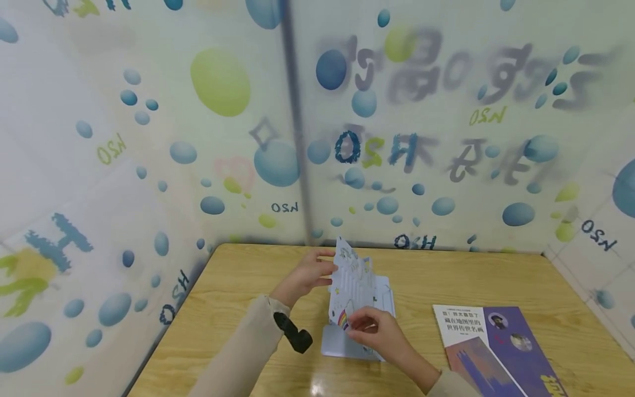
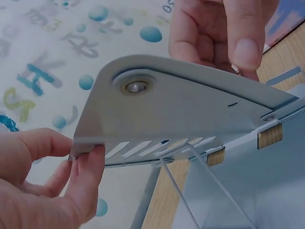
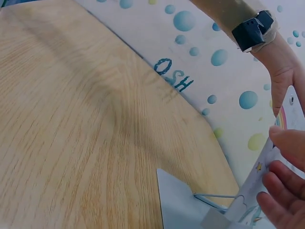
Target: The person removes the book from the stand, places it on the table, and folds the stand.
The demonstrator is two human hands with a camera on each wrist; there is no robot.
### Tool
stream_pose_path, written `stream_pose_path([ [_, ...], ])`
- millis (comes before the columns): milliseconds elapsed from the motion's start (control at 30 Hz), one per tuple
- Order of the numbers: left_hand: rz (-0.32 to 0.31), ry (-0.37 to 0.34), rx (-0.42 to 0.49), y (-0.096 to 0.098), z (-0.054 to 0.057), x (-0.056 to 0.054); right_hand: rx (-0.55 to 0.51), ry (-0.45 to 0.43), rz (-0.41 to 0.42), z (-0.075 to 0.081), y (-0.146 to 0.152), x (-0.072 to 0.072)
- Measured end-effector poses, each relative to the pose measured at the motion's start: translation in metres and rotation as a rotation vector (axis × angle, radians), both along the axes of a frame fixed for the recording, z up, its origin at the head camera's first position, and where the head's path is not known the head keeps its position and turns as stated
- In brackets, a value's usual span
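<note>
A pale book stand [image 1: 353, 284] with a rainbow print stands on the table, its slotted panel raised at a slant above a flat base [image 1: 342, 343]. My left hand [image 1: 311, 274] pinches the panel's left edge between thumb and fingers. In the left wrist view the panel's plain back shows a round metal rivet [image 2: 137, 87], and thin wire legs [image 2: 221, 187] slope down below. My right hand [image 1: 376, 332] is at the panel's near side by the rainbow, thumb and fingers curled at its edge. Exactly what those fingertips pinch is partly hidden.
Two overlapping books or booklets, one with a purple cover [image 1: 528, 336], lie to the right on the wooden table [image 1: 248, 286]. Walls with a bubble print [image 1: 278, 164] stand behind and to the left. A black camera [image 1: 296, 334] is strapped to my left wrist.
</note>
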State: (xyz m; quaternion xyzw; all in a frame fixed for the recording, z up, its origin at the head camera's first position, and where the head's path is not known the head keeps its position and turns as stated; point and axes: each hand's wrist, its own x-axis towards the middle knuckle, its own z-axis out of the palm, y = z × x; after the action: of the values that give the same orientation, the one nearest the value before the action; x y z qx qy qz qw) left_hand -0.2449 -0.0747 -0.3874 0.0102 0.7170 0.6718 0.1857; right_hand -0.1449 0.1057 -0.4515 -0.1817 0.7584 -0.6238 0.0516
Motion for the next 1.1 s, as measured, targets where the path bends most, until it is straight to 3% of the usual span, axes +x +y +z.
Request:
stream_pose_path([
  [167, -0.022, 0.020, 0.003, 0.004, 0.004, 0.003, -0.023, -0.004, -0.054, -0.002, -0.002, 0.000],
  [567, -0.044, 0.012, 0.025, 0.018, 0.011, 0.001, -0.040, -0.040, -0.081, 0.007, 0.006, 0.004],
  [800, -0.057, -0.004, 0.080, 0.040, 0.014, 0.005, -0.051, -0.099, -0.191, 0.006, 0.012, 0.010],
  [1100, -0.078, -0.018, 0.144, 0.061, 0.012, 0.002, -0.118, -0.046, -0.301, 0.003, 0.020, 0.013],
])
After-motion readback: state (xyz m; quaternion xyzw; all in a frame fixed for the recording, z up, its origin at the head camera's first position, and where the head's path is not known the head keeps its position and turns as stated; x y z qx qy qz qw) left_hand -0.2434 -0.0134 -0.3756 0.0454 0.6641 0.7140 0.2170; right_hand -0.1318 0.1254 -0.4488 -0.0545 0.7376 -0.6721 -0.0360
